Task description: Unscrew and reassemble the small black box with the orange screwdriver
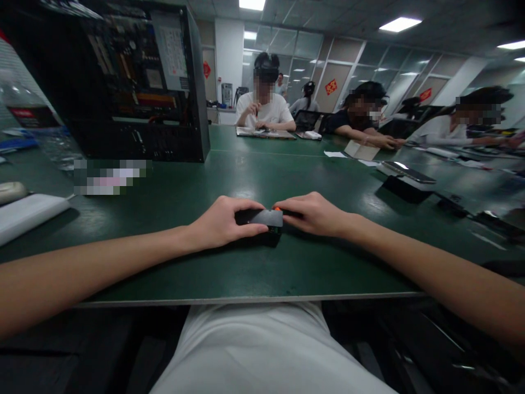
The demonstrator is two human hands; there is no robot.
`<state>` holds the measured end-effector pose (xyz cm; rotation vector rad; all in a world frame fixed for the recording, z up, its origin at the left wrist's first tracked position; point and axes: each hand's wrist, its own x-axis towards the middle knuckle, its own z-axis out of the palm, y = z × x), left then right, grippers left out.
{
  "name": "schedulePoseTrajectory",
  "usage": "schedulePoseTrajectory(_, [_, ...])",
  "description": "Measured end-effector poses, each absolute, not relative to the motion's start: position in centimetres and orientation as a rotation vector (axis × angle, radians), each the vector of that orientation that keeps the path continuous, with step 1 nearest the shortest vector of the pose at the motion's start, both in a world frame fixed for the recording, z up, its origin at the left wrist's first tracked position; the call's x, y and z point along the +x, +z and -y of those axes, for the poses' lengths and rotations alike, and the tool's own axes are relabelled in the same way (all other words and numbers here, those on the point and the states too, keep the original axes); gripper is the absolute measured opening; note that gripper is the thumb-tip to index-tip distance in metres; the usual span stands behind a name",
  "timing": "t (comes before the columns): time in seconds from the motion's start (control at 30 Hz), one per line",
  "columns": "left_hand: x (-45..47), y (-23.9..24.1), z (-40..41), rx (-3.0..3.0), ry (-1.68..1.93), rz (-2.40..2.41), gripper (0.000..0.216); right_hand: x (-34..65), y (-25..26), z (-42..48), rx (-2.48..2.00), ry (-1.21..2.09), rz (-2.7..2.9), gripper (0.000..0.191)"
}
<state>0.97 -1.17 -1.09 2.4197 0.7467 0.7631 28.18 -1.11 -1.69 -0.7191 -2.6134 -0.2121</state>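
Note:
Low over the table's near middle is a small grey and black device (271,218), with a bit of green circuit board showing under its grey shell. My left hand (221,221) holds its left part, fingers along the far side and thumb along the near side. At the opposite end, my right hand (318,213) has its index finger and thumb closed about the device's right tip. A small orange part (278,208) shows by that index fingertip. The fingers hide much of the device, so I cannot tell its exact kind.
An opened black computer case (194,98) stands at the back left, near a plastic bottle (30,112). A white slab-like object (33,213) lies at left. A phone-like object on a box (408,174) sits at right. Several people work across the green table (246,273).

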Motion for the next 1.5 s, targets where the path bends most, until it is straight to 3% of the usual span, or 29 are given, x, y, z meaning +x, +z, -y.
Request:
schedulePoseTrajectory(0.1, [0.9, -1.1, 1.2, 2.413, 0.775, -0.742, 0.043, 28.0, -2.0, 0.6, -0.715, 0.154, 2.600, 0.035])
schedulePoseTrajectory(0.2, [0.9, -1.1, 1.2, 2.421, 0.788, -0.705, 0.042, 27.9, -2.0, 0.3, -0.733, 0.276, 2.589, 0.038])
schedulePoseTrajectory(0.53, [1.1, -1.1, 1.3, 2.458, 0.801, -0.663, 0.040, 29.8, -0.8, -0.1, -0.656, -0.295, 2.726, 0.031])
schedulePoseTrajectory(0.77, [0.8, -1.0, 0.6, 2.146, 0.872, -0.677, 0.037, 31.4, -0.5, -1.7, -0.931, -0.256, 2.775, 0.030])
schedulePoseTrajectory(1.0, [0.9, -1.4, -0.9, 1.701, 1.090, -0.722, 0.049, 30.4, -1.3, -1.7, -1.157, -0.109, 2.718, 0.038])
schedulePoseTrajectory(1.23, [-0.2, -1.6, -3.4, 1.790, 1.010, -0.926, 0.049, 29.0, -1.3, -0.5, -1.245, -0.434, 2.649, 0.043])
schedulePoseTrajectory(1.5, [-0.2, -1.8, -4.2, 1.796, 0.880, -0.993, 0.039, 24.7, -1.4, 3.2, -0.760, 0.073, 2.478, 0.059])
